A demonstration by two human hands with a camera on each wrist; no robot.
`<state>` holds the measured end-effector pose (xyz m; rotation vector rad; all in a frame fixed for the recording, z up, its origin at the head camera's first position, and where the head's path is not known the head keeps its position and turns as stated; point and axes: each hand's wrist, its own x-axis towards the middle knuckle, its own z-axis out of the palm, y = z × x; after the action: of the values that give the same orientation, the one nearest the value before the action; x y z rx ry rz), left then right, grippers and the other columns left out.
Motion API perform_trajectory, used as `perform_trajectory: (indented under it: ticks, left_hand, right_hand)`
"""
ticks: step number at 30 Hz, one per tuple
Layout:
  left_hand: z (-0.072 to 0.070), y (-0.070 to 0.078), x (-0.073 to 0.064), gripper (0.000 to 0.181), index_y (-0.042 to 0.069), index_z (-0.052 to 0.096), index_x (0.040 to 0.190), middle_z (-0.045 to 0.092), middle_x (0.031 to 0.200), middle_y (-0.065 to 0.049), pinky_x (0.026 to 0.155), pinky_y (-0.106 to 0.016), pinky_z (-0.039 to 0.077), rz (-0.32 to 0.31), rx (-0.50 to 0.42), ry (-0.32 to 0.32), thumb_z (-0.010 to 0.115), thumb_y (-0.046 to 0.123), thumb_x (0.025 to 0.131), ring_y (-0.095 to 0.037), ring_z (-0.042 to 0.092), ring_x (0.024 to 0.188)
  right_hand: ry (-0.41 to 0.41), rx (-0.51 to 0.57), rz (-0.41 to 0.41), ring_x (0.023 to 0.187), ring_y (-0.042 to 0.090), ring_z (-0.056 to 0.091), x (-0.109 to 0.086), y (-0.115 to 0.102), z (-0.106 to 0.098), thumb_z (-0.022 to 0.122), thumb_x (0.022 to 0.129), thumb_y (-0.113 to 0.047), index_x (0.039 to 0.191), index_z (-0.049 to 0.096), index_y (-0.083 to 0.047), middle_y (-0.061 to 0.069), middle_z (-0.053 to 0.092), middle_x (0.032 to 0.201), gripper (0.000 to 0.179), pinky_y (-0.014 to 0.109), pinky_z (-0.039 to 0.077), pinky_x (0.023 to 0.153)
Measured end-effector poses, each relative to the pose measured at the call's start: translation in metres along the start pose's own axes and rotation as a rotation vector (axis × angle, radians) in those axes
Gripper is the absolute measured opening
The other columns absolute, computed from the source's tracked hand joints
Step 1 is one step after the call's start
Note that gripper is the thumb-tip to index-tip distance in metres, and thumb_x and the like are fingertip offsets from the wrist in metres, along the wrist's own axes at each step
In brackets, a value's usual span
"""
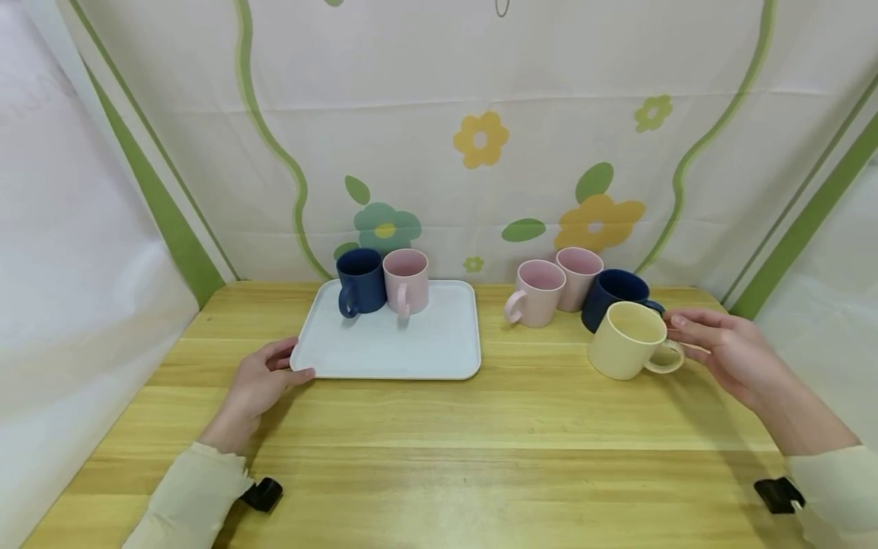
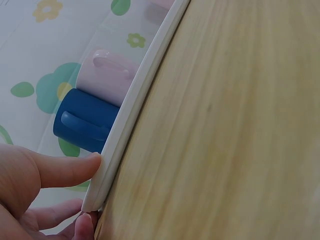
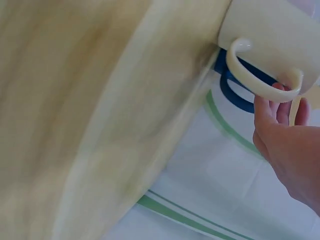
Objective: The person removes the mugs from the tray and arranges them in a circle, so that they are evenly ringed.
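Observation:
My left hand (image 1: pixel 261 381) holds the near left corner of a white tray (image 1: pixel 384 351), thumb at its front edge and fingers at the left side. On the tray a navy mug (image 1: pixel 366 290) and a pink mug (image 1: pixel 414 288) stand upright side by side at the back. My right hand (image 1: pixel 737 354) reaches to a pale yellow mug (image 1: pixel 617 351), its slightly bent fingers beside and behind the mug's handle (image 3: pixel 260 87). Close behind the yellow mug stands another navy mug (image 1: pixel 597 305), partly hidden. Two more pink mugs, one nearer (image 1: pixel 538 305) and one farther (image 1: pixel 578 284), stand to its left.
Everything rests on a wooden table (image 1: pixel 439 450). A white curtain (image 1: pixel 411 175) with printed flowers hangs behind the back edge, close to the mugs, and white cloth panels flank both sides. A bare strip of tabletop lies between the tray and the right-hand mugs.

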<state>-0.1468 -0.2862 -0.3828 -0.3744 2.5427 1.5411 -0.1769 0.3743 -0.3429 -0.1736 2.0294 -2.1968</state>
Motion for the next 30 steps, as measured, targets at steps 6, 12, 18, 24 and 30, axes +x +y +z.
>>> perform_trajectory:
  ticks: [6,12,18,24,30]
  left_hand:
    - [0.0,0.001,0.0,0.081,0.004,0.034,0.166,0.049,0.155,-0.024,0.084,-0.014,0.044,0.002,-0.004,0.008,0.077,0.018,0.098,-0.032,0.05,0.132]
    - [0.001,0.002,0.0,0.082,0.004,0.033,0.166,0.049,0.156,-0.024,0.087,-0.017,0.044,-0.003,-0.009,0.003,0.077,0.018,0.099,-0.033,0.05,0.133]
    - [0.001,0.001,0.0,0.081,0.004,0.034,0.165,0.05,0.153,-0.023,0.084,-0.014,0.045,0.003,-0.018,0.007,0.077,0.017,0.098,-0.031,0.05,0.13]
    - [0.0,0.0,0.001,0.08,0.004,0.035,0.165,0.051,0.152,-0.023,0.083,-0.013,0.045,0.008,-0.01,0.013,0.077,0.016,0.097,-0.031,0.05,0.13]
    - [0.001,0.001,-0.001,0.08,0.003,0.035,0.165,0.051,0.152,-0.023,0.083,-0.014,0.045,0.01,-0.013,0.012,0.077,0.016,0.097,-0.032,0.05,0.13]
  right_hand:
    - [-0.009,0.099,-0.119,0.102,0.013,0.077,0.005,-0.012,0.015,0.05,0.109,0.004,0.118,0.076,-0.005,0.002,0.081,0.111,0.029,0.022,0.06,0.089]
    - [-0.039,0.109,-0.155,0.108,0.011,0.077,0.013,-0.027,0.041,0.052,0.109,0.002,0.124,0.075,-0.006,0.003,0.081,0.115,0.029,0.019,0.058,0.095]
    - [-0.095,0.079,-0.174,0.11,0.011,0.076,0.029,-0.034,0.078,0.054,0.108,0.001,0.125,0.074,-0.006,0.003,0.081,0.116,0.027,0.02,0.057,0.097]
    - [-0.121,0.009,-0.154,0.11,0.008,0.075,0.044,-0.037,0.116,0.059,0.108,-0.006,0.123,0.073,-0.011,-0.003,0.08,0.115,0.021,0.019,0.057,0.097]
    - [-0.124,0.003,-0.123,0.108,0.01,0.075,0.055,-0.034,0.153,0.065,0.106,-0.01,0.126,0.069,-0.003,-0.001,0.081,0.113,0.022,0.022,0.059,0.095]
